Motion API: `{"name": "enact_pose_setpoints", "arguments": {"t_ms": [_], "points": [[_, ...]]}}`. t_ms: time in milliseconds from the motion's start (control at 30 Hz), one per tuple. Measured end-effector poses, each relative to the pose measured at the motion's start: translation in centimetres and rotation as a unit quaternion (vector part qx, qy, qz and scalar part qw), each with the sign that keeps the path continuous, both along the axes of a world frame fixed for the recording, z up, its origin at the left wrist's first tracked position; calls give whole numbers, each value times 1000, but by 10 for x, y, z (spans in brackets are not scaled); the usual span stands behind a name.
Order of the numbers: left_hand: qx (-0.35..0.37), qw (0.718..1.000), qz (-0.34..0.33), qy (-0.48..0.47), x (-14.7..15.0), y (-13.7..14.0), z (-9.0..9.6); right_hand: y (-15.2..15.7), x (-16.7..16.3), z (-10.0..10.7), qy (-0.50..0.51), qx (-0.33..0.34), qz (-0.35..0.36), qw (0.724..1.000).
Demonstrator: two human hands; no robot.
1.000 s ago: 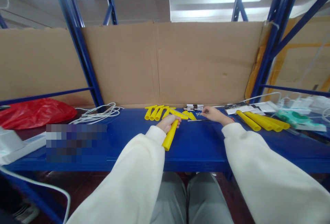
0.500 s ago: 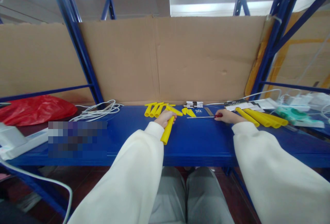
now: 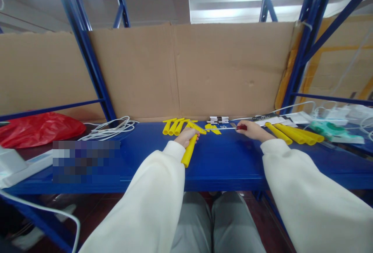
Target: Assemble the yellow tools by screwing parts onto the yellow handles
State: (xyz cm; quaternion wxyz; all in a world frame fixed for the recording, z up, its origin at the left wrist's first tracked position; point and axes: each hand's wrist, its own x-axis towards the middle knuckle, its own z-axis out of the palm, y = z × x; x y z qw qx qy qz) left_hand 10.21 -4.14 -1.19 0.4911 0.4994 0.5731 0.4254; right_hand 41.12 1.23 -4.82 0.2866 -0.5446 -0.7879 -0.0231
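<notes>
My left hand is closed around a yellow plastic handle with a flat cross-piece at its top. That handle tilts, its round end toward me. My right hand grips a screwdriver by its dark red grip. The thin metal shaft points left, its tip at or close to the cross-piece; contact cannot be made out. Just behind my left hand lie several similar yellow handles with cross-pieces. Small yellow flat pieces rest below the screwdriver shaft.
Several plain yellow tubes lie right of my right hand, near a green and white packet. Small white-and-black stacked items stand by the cardboard wall. Leftward are coiled white cable and a red plastic bag.
My right hand has raised the screwdriver from the blue tabletop and moved it left, bringing its tip to the yellow cross-piece. My left hand keeps its hold on the yellow handle.
</notes>
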Motion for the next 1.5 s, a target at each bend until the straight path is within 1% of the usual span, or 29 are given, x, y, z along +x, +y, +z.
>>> {"name": "enact_pose_setpoints", "arguments": {"t_ms": [133, 333, 633, 867, 1167, 1500], "points": [[-12, 1000, -10, 6, -2, 4, -3, -3, -4, 0, -1, -6, -2, 1000], [-6, 1000, -14, -4, -2, 7, -6, -3, -5, 0, -8, 4, 0, 1000], [-17, 1000, -8, 10, -1, 3, -1, -4, -4, 1, -17, 2, -31, 999], [-14, 1000, -3, 5, 0, 1, -1, -4, -5, 2, -15, 11, -10, 1000], [1, 1000, -1, -10, 1, -1, -1, -3, -5, 1, -4, 16, -1, 1000], [-2, 1000, -4, -3, 0, 3, -2, -5, -5, 2, -7, -6, -1, 1000]]}}
